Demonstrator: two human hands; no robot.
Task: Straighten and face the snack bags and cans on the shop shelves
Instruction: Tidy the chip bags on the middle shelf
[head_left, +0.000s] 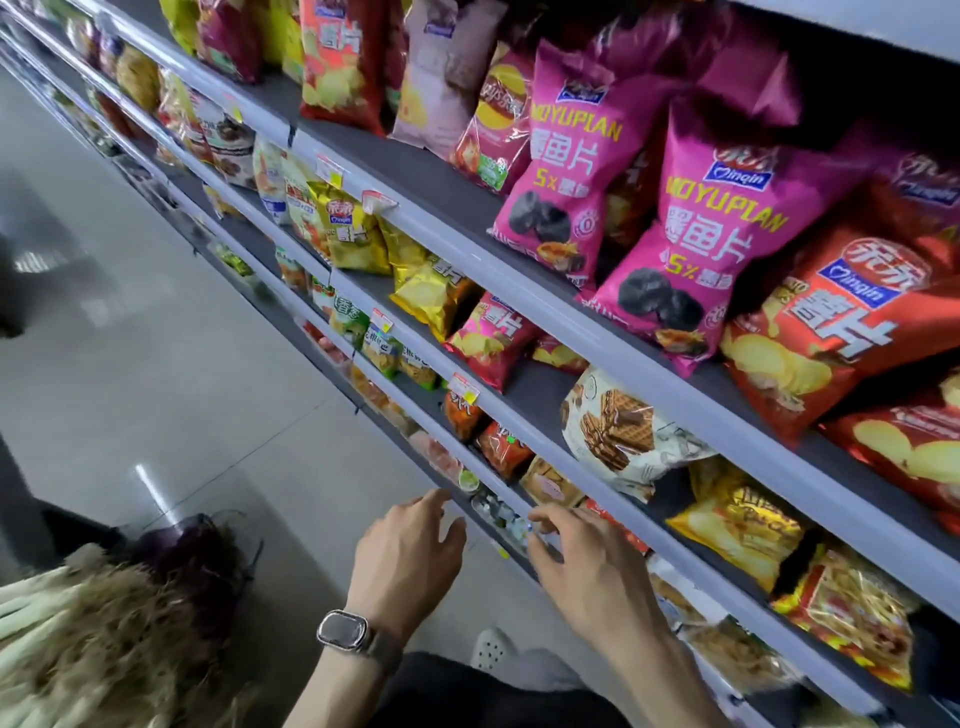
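Blurred packets (500, 512) lie between left hand (410, 551) and right hand (587, 564), seemingly ungripped.

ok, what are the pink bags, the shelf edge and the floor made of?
Pink bags: thin plastic film, glossy; crinkled, with sheen.
Shelf edge: smooth pale strip, painted metal or plastic, cannot tell which.
Floor: likely polished tile; joint lines and lamp reflections.

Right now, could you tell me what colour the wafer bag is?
The wafer bag is white with brown wafer pictures, head view.
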